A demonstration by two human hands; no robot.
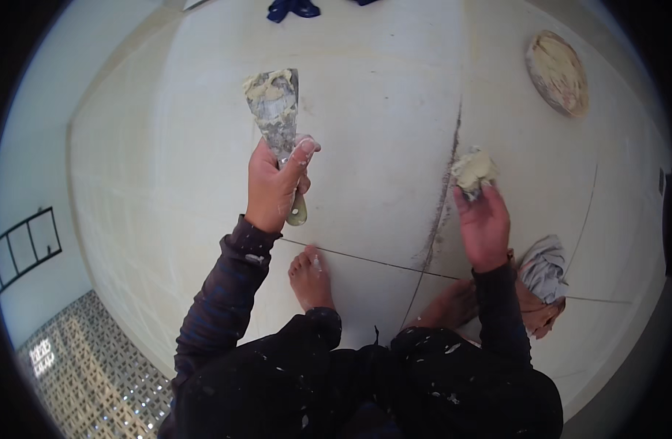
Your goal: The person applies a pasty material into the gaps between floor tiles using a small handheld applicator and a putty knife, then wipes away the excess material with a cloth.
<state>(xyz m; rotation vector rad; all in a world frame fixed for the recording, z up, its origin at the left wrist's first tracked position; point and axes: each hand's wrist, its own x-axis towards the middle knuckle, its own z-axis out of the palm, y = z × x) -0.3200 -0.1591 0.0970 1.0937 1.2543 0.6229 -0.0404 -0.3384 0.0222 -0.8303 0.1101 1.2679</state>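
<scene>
My left hand (279, 183) is closed around a putty knife (276, 113) and holds it with the blade pointing away from me. Cream putty is smeared over the grey blade, and the end of its greenish handle (297, 214) sticks out below my palm. My right hand (485, 227) grips a small flat scraper (473, 170) by its near edge, palm turned up. A lump of cream putty covers most of that scraper, so its full shape is hidden. It is held beside a dark, rough joint line (446, 194) between the pale tiles.
A round bowl of cream putty (558, 73) stands at the far right. A crumpled grey cloth (544, 268) lies to the right of my right forearm. Dark blue fabric (293, 9) is at the top edge. At the left are a black metal frame (28, 245) and patterned flooring (94, 366).
</scene>
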